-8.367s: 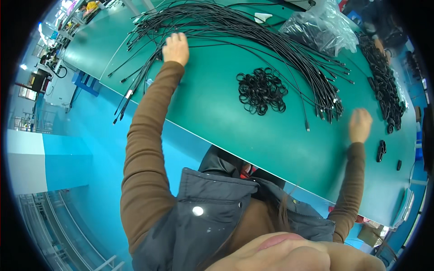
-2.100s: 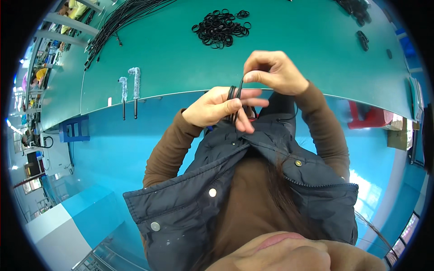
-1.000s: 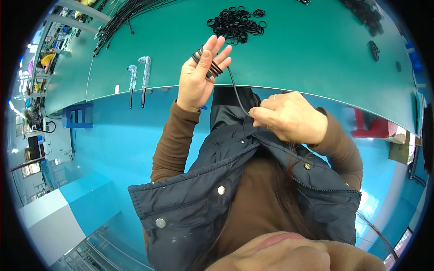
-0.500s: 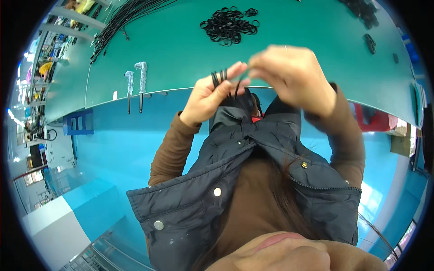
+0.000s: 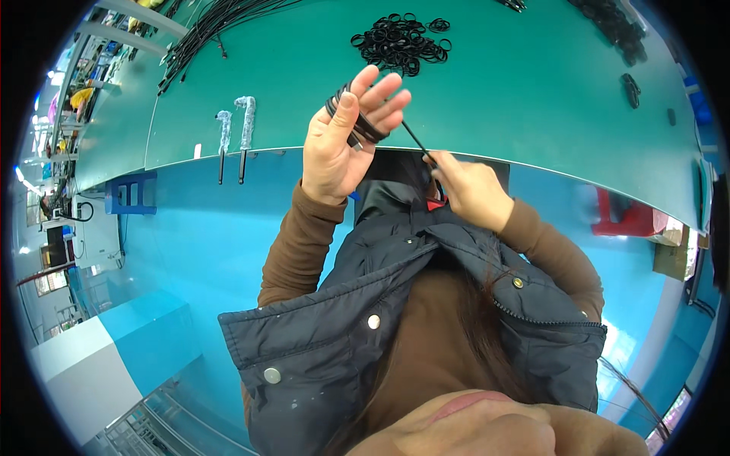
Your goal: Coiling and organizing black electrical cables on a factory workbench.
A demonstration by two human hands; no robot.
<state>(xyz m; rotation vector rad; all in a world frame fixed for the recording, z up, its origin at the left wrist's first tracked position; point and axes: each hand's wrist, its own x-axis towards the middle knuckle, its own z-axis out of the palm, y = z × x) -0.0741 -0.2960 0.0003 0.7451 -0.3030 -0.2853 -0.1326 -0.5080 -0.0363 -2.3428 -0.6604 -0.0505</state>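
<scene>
A black cable [image 5: 370,129] is looped several times round the fingers of my left hand [image 5: 331,152], which is raised over the table's front edge with its palm toward me. My left thumb lies against the loops, and a metal plug end shows by the palm. From the coil a straight length of cable slants down to my right hand [image 5: 477,188], lower and to the right. There my thumb and fingers pinch it. Beyond my hands lies a pile of small black rings [image 5: 399,47] on the green table [image 5: 304,68].
Long black cables [image 5: 220,34] lie at the far left. Two film-wrapped tools [image 5: 245,125] with dark shafts overhang the front edge. More dark parts [image 5: 612,34] lie at the far right. A blue stool [image 5: 133,196] and a red stool [image 5: 620,213] stand below the table.
My right hand has swung from above the table down toward my lap, drawing the cable straight. My left hand has turned its palm more toward me, with fingers raised.
</scene>
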